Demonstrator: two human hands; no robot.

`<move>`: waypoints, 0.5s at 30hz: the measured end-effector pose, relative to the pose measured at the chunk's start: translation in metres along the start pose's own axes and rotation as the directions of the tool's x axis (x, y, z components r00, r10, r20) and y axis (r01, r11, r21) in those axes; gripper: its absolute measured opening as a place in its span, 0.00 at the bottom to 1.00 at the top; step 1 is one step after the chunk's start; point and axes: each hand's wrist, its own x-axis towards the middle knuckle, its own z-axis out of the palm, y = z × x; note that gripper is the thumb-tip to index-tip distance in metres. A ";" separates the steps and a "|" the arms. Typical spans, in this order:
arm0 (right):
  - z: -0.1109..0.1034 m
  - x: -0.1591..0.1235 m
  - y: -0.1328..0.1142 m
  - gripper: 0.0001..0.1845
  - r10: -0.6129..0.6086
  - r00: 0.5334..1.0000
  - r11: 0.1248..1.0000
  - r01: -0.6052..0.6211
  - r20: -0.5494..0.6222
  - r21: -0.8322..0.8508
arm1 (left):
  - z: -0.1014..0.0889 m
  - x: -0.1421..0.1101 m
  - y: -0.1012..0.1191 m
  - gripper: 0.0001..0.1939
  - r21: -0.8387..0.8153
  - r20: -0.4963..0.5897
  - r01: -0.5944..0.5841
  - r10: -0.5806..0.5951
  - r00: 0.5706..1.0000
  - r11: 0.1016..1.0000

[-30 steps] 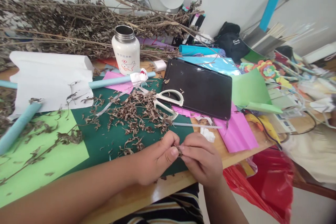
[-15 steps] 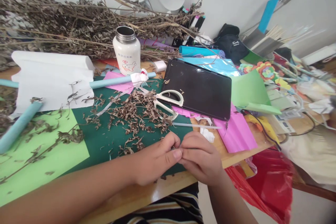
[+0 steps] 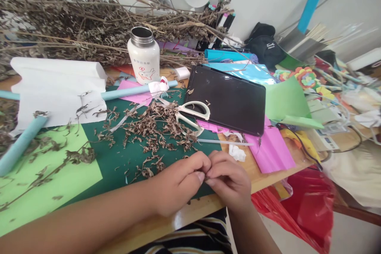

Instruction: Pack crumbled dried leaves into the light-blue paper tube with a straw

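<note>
My left hand (image 3: 184, 182) and my right hand (image 3: 230, 182) meet fingertip to fingertip over the front edge of the green cutting mat (image 3: 113, 166). Both are closed in a pinch on a bit of dried leaf (image 3: 205, 179), which the fingers almost wholly hide. Just beyond them lies a loose heap of brown dried leaves (image 3: 154, 127). White-handled scissors (image 3: 195, 110) rest among the leaves, their blades partly covered. A dry leafy stem (image 3: 56, 168) lies on light green paper (image 3: 80, 182) at the left.
A white open-topped bottle (image 3: 144, 57) stands behind the mat, near a black tablet (image 3: 228, 101). Dried branches (image 3: 74, 27) line the wall. Blue rolls (image 3: 25, 147) and white paper (image 3: 56, 87) lie left; pink paper (image 3: 270, 151) and a red plastic bag (image 3: 309, 202) are at right.
Both hands stay together while their fingers shift and curl closer. The dried leaf between them showed more clearly a second ago. The view has shifted slightly.
</note>
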 end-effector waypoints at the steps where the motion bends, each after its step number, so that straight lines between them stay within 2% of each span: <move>1: 0.001 0.000 -0.002 0.11 -0.016 1.000 1.000 0.015 -0.015 -0.023 | 0.000 0.000 -0.001 0.05 -0.037 -0.007 -0.004 0.004 1.000 0.999; 5: 0.002 0.000 -0.008 0.15 -0.138 0.990 0.971 0.128 -0.036 -0.201 | 0.002 0.002 -0.006 0.04 -0.232 -0.029 -0.031 0.024 0.999 0.972; 10: -0.002 -0.001 -0.008 0.18 -0.344 0.936 0.803 0.337 0.078 -0.491 | 0.001 0.003 -0.011 0.12 -0.403 0.029 0.018 -0.006 1.000 0.915; 13: -0.004 -0.004 -0.006 0.16 -0.415 0.905 0.733 0.396 0.098 -0.554 | 0.001 0.003 -0.012 0.15 -0.429 0.067 0.031 -0.002 0.998 0.903; 15: -0.003 -0.006 -0.006 0.13 -0.418 0.905 0.744 0.392 0.080 -0.541 | 0.000 0.003 -0.012 0.16 -0.430 0.081 0.035 0.001 0.997 0.902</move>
